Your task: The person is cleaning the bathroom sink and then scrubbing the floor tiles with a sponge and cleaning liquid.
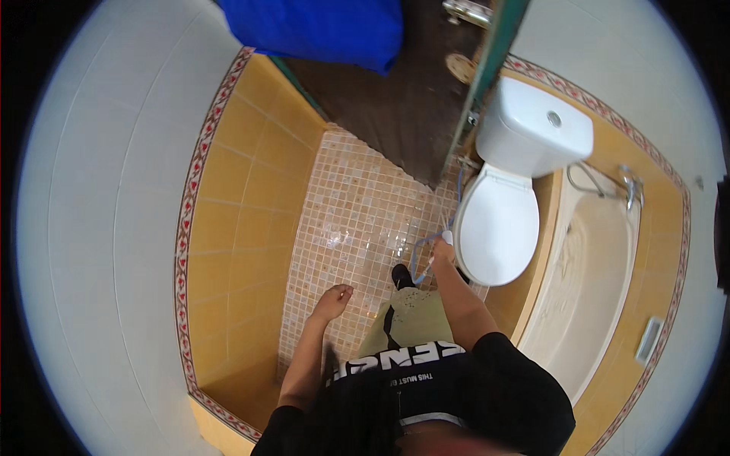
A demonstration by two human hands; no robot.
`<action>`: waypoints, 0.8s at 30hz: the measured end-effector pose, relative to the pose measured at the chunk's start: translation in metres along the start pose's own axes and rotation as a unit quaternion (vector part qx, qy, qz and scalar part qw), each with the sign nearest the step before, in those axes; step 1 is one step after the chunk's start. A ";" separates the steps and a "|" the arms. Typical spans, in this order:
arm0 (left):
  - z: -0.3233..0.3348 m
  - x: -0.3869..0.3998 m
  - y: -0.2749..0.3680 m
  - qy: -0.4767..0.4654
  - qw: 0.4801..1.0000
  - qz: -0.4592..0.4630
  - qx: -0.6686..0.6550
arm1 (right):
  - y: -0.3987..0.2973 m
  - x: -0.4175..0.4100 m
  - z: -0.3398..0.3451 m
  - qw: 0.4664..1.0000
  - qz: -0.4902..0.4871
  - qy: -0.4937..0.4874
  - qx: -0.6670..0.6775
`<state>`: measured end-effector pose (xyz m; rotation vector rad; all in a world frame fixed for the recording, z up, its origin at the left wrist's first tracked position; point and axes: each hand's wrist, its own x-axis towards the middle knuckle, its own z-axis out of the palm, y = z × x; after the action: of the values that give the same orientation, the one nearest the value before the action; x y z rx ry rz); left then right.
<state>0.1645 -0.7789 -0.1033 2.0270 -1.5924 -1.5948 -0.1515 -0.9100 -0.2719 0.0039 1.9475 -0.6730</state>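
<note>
My right hand [442,251] is closed around a white handheld sprayer [447,236] with a blue hose [414,265] that loops down by the toilet. The hand is just left of the white toilet's closed lid [498,228], and the fingers partly hide the sprayer. On the other side, my left hand [333,301] hangs over the small-tiled floor [342,228], fingers loosely curled, and nothing shows in it. Wet, shiny patches lie on the floor tiles in front of my foot.
A cream bathtub [582,285] with a chrome tap [632,185] runs along the right, beyond the toilet cistern [536,125]. Ahead stands a dark door [388,114] with a green frame and a blue cloth [319,28] over it. A yellow tiled wall [239,188] borders the left.
</note>
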 end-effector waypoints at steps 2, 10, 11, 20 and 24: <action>-0.011 0.014 0.003 -0.030 0.999 0.011 0.016 | 0.014 -0.012 0.002 0.999 0.000 0.033 0.034; -0.028 0.024 -0.003 -0.109 0.986 0.124 0.037 | 0.079 -0.069 -0.018 0.984 0.078 0.056 0.153; -0.031 0.022 -0.007 -0.124 0.984 0.113 0.052 | 0.091 -0.075 -0.021 0.977 0.080 0.063 0.186; -0.039 0.004 -0.023 -0.247 0.950 0.097 0.168 | 0.232 -0.059 -0.057 0.826 0.147 0.158 0.520; -0.037 0.003 -0.007 -0.302 0.930 0.112 0.178 | 0.267 -0.069 -0.073 0.719 0.149 0.214 0.644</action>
<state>0.1968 -0.7953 -0.0935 1.4576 -2.3736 -2.0816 -0.1019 -0.6320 -0.3124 1.4072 1.4045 -1.7707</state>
